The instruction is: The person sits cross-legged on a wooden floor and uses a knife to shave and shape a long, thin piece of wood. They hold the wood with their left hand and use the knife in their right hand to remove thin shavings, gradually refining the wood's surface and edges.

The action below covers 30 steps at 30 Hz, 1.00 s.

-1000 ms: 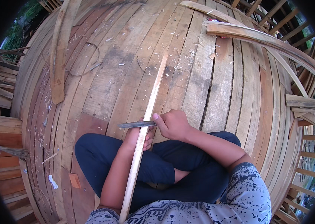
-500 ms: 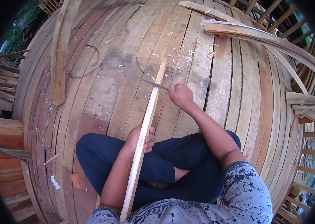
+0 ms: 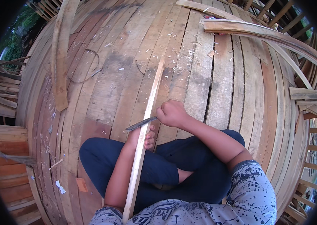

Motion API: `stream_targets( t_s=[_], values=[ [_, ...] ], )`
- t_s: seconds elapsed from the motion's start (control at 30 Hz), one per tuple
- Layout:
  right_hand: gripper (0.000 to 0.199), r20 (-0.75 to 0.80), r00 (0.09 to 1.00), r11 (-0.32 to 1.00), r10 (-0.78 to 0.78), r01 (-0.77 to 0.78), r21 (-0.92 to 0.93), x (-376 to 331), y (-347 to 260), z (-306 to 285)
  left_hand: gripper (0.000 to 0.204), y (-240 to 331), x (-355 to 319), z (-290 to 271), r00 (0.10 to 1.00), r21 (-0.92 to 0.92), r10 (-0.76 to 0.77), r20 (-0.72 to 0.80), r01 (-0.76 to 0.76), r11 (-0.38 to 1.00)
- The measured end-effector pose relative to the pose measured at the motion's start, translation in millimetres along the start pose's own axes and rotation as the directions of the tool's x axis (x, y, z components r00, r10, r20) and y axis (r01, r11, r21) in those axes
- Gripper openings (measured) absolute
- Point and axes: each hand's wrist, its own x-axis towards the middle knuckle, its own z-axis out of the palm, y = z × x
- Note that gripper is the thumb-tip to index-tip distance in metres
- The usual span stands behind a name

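A long pale wooden stick (image 3: pixel 138 159) runs from my lap out over the plank floor, its far end tapering. My left hand (image 3: pixel 150 138) is wrapped around it near the middle, at my crossed legs; part of that hand is hidden behind the stick. My right hand (image 3: pixel 172 113) is closed around a knife, whose handle is hidden in the fist. The dark knife blade (image 3: pixel 141 123) lies across the stick just beyond my left hand, its tip sticking out to the left.
Wood shavings (image 3: pixel 181 56) are scattered on the floor ahead. A long board (image 3: pixel 60 67) lies at the left, and curved planks (image 3: pixel 248 30) lie at the far right. A thin bent strip (image 3: pixel 97 56) and a dark brush-like bundle (image 3: pixel 18 158) are at the left.
My right hand has drawn the knife toward me along the stick, from near its far end to just beyond my left hand. My left hand keeps its hold on the stick.
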Motion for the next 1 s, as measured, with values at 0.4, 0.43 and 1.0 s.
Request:
stream_targets(
  t_s=[0.4,0.43,1.0],
  values=[
    [0.058,-0.173,0.833,0.847,0.525,-0.532,0.01,36.4,144.1,-46.6,0.032,-10.0,-12.1,29.5,0.981,0.214,0.079,-0.175,-0.041,0.976],
    [0.057,-0.052,0.873,0.874,0.486,-0.485,0.019,32.1,117.1,-51.2,0.031,-5.5,-10.1,23.6,0.981,0.175,0.068,-0.182,-0.035,0.984],
    [0.074,0.205,0.867,0.772,0.453,-0.497,0.396,41.1,87.9,-27.5,0.038,-21.0,1.1,21.2,0.963,-0.14,-0.137,0.231,0.172,0.975]
  ],
)
